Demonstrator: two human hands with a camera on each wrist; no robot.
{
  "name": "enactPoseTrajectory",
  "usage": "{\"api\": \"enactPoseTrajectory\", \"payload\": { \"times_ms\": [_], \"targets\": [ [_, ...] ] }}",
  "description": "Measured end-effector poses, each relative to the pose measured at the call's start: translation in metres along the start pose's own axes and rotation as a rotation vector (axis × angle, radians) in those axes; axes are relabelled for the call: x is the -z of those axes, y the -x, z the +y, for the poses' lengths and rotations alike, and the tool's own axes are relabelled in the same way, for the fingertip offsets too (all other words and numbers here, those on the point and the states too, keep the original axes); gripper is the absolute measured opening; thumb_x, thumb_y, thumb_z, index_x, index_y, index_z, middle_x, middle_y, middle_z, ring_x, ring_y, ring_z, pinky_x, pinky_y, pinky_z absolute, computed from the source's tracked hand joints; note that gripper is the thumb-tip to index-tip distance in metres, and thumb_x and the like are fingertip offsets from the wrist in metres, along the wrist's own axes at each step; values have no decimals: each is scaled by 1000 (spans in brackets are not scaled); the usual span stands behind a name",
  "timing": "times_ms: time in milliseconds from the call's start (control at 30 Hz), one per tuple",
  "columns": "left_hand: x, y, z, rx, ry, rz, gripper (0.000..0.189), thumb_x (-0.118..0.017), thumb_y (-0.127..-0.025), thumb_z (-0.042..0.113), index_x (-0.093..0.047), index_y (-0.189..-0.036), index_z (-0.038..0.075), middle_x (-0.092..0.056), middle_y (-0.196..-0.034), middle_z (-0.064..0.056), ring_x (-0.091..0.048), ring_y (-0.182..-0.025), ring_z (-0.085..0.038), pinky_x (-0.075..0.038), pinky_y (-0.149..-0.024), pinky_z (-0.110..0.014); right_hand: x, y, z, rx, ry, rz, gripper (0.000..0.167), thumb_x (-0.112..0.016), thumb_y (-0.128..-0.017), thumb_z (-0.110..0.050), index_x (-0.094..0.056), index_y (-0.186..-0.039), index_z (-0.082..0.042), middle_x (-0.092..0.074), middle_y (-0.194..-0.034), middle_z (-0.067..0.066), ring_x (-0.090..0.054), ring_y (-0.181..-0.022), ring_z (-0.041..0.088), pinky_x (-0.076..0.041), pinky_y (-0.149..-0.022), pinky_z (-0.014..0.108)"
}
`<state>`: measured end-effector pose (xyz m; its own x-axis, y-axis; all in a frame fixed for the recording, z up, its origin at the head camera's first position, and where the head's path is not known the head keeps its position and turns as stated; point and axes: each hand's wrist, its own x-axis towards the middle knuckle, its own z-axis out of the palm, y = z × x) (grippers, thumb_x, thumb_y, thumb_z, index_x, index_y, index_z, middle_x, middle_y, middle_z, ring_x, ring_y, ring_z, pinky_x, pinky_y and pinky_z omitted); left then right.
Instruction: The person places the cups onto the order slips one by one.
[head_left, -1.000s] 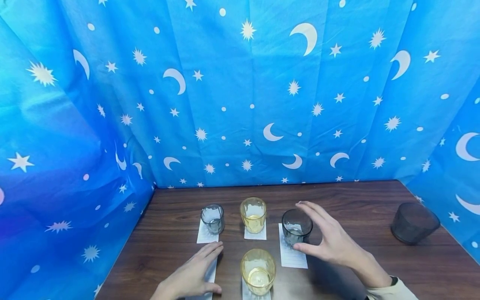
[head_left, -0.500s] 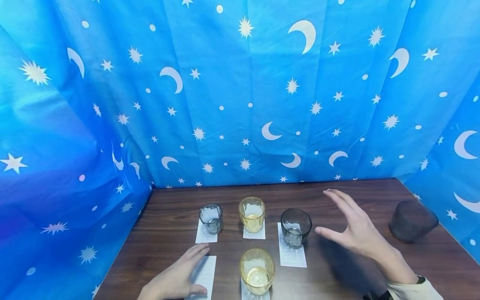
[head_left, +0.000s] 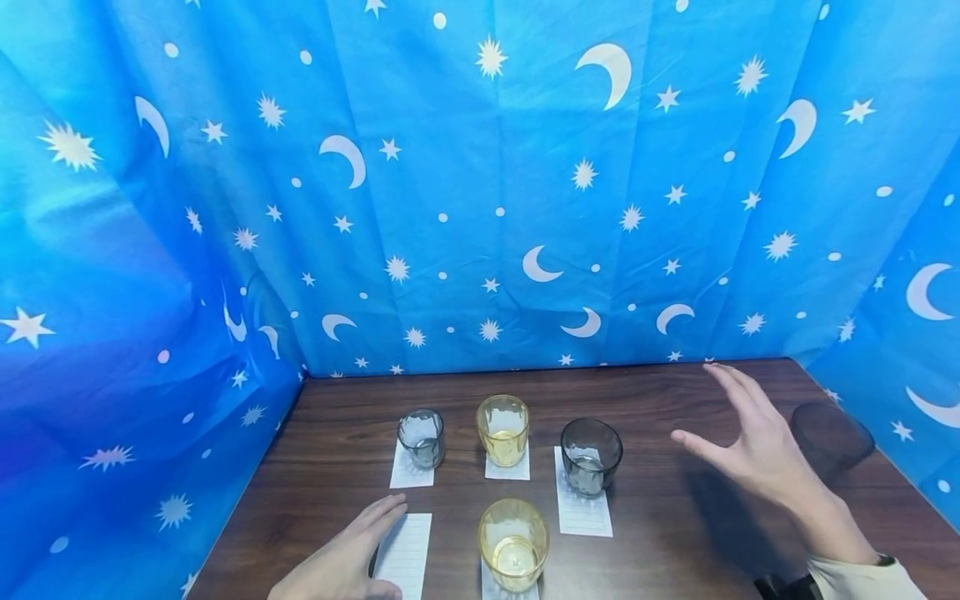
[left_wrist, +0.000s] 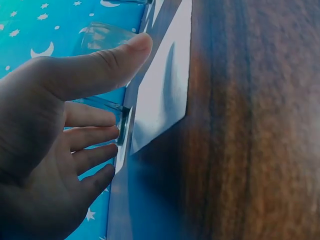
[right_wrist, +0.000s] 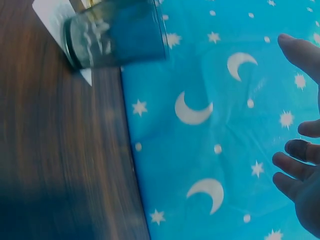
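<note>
In the head view my left hand point(head_left: 341, 554) hovers at the left over a lined paper slip point(head_left: 411, 550), fingers extended and holding nothing. The left wrist view shows its thumb stretched out above the white slip point(left_wrist: 167, 85). My right hand point(head_left: 772, 458) is spread in the air between a smoky grey glass point(head_left: 591, 458) and a larger dark glass point(head_left: 836, 437), which it partly covers. The grey glass stands upright on a paper slip point(head_left: 587, 518). In the right wrist view this grey glass point(right_wrist: 117, 37) is well apart from the fingertips.
A small grey glass point(head_left: 422, 437) and a yellow glass point(head_left: 503, 429) stand on slips at the back. Another yellow glass point(head_left: 513, 546) is nearer, at the front middle. A blue curtain point(head_left: 465, 183) with moons and stars encloses the wooden table point(head_left: 652, 533).
My right hand has moved off the grey glass, away to the right towards the dark glass. The left hand has drifted left and down, uncovering more of its slip. The glasses have stayed put.
</note>
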<state>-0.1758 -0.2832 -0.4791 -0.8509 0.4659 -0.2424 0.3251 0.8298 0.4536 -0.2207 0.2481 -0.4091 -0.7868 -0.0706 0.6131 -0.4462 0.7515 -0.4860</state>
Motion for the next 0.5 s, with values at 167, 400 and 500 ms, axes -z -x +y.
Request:
{"api": "enactPoseTrajectory", "payload": {
  "times_ms": [167, 400, 500],
  "targets": [
    [-4, 1, -4, 64, 72, -32, 107, -75, -67, 65, -37, -150, 11, -32, -157, -12, -32, -141, -40, -36, -106, -61, 12, -1, 20, -65, 36, 38, 97, -88, -66, -30, -40, -148, -10, -42, -144, 29, -37, -130, 52, -30, -94, 75],
    [-10, 2, -6, 111, 106, -47, 107, -76, -66, 65, -36, -151, 13, -30, -158, -10, -29, -142, -41, -33, -107, -63, 28, -1, 44, -172, 93, 29, 93, -83, -74, -33, -36, -149, -7, -35, -148, 33, -28, -136, 53, -21, -100, 78],
    [-11, 2, -5, 120, 105, -53, 108, -75, -66, 67, -36, -150, 12, -31, -158, -10, -29, -143, -40, -33, -107, -64, 33, 1, 55, -193, 112, 39, 91, -81, -76, -33, -35, -149, -4, -33, -148, 34, -27, -137, 53, -19, -103, 76]
  ]
}}
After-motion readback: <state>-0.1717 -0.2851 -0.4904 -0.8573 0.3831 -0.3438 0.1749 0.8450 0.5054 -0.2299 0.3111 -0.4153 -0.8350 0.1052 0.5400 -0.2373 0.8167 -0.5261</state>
